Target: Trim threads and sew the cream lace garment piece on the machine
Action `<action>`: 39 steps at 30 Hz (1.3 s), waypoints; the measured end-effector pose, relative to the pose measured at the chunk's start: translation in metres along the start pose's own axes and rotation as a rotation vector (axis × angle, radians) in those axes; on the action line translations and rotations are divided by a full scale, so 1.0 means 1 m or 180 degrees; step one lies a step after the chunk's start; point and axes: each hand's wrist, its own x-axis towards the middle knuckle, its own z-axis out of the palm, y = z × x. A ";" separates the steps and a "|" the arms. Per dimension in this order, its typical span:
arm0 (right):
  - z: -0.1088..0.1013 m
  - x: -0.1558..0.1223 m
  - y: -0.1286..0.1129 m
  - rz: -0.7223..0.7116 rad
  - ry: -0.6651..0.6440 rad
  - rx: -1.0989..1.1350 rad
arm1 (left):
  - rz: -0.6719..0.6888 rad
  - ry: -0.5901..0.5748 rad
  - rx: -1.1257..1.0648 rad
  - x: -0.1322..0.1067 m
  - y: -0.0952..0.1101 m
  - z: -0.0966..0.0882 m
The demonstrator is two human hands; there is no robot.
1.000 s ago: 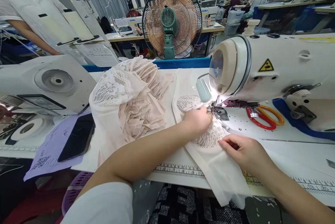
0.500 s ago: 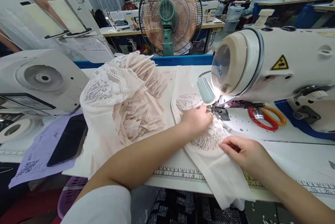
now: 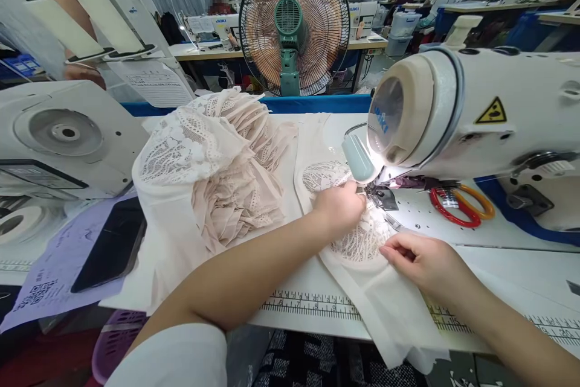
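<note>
A pale lace-and-mesh piece [image 3: 362,242] lies under the presser foot [image 3: 380,195] of a white sewing machine [image 3: 475,115]. My left hand [image 3: 341,207] is closed on the lace just left of the foot, fingers curled and pressed against the fabric. My right hand [image 3: 423,263] pinches the near edge of the same piece, in front of the needle plate. The fabric's tail hangs over the table's front edge [image 3: 317,305], across a printed ruler strip.
A heap of similar beige lace pieces [image 3: 212,169] lies to the left. Red and orange scissors [image 3: 462,206] lie on the machine bed. A black phone [image 3: 111,245] rests on purple paper. Another white machine [image 3: 63,139] stands at left, a green fan [image 3: 294,25] behind, a person's arm far left.
My view shifted slightly right and down. Both hands stay on the lace piece by the presser foot, the right hand edging a little closer to it. The person at left moved away.
</note>
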 end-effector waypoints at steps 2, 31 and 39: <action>-0.002 0.001 -0.001 0.0030 -0.0060 -0.0021 | -0.0060 -0.0030 -0.0052 0.002 -0.002 0.000; -0.013 0.005 0.007 -0.0372 -0.0408 -0.1321 | -0.0382 -0.0861 0.0129 -0.038 -0.011 -0.027; -0.020 0.013 -0.004 -0.0220 -0.0900 -0.1902 | -0.0451 -0.0783 -0.0069 -0.028 -0.025 -0.022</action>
